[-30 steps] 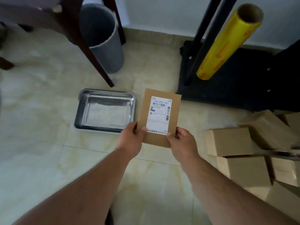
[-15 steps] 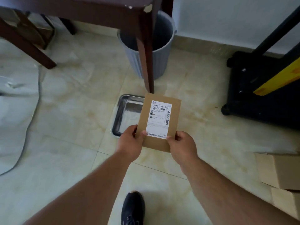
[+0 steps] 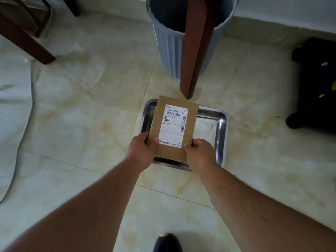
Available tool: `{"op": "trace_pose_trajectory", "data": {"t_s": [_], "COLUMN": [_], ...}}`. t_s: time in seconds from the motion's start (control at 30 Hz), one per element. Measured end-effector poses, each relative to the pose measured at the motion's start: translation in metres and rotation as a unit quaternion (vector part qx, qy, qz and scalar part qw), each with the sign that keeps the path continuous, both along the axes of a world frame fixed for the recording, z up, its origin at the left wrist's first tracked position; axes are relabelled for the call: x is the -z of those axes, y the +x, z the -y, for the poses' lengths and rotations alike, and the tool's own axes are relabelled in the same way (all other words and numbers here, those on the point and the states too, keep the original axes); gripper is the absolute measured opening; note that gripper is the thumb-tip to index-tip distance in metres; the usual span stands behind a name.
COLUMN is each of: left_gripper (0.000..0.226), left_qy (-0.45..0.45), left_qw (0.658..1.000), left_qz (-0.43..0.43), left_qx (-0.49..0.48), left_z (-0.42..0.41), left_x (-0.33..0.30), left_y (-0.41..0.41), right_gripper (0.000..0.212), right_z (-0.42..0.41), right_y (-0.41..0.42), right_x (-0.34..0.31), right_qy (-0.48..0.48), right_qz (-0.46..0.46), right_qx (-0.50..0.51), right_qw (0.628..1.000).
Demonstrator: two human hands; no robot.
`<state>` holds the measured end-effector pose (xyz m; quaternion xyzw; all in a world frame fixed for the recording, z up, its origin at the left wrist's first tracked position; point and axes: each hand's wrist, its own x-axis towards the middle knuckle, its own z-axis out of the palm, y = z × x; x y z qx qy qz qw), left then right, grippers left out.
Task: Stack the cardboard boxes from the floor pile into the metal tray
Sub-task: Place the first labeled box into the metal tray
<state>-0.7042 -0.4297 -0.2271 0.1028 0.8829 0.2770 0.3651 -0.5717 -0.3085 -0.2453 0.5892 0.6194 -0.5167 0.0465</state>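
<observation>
- Left hand (image 3: 141, 150) pinched the box (image 3: 172, 128) at its near left corner.
- The box, over the tray (image 3: 221, 135), looked light, stiff and flat; edge grips suit it.
- Right hand (image 3: 199, 152) pinched its near right corner.

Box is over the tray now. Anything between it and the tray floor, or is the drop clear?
Nothing visible blocks it. The cardboard box, held by the left hand and right hand, is over the metal tray, whose visible floor is bare. The table leg ends just beyond the tray's far rim.
</observation>
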Motion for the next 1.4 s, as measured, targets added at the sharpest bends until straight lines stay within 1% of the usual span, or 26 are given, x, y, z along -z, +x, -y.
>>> {"op": "trace_pose_trajectory", "data": {"t_s": [0.17,0.4,0.93,1.4], "left_gripper": [0.035,0.036,0.041,0.040], "left_qy": [-0.011,-0.023,-0.032,-0.028], "left_qw": [1.000,1.000,0.999,0.999], "left_qz": [0.005,0.008,0.007,0.029], "left_qx": [-0.013,-0.014,-0.015,-0.035], "left_z": [0.004,0.012,0.021,0.020], "left_x": [0.026,0.042,0.052,0.050], "left_y": [-0.021,-0.030,-0.031,-0.031], "right_gripper": [0.021,0.023,0.019,0.022], "right_z": [0.003,0.011,0.021,0.019], "right_y": [-0.021,-0.032,-0.036,-0.038], "right_x": [0.025,0.038,0.047,0.046], "right_qy": [0.010,0.008,-0.008,-0.006], "right_qz": [0.022,0.032,0.029,0.033], "right_qx": [-0.027,-0.039,-0.031,-0.051], "right_qw": [0.999,0.999,0.999,0.998]}}
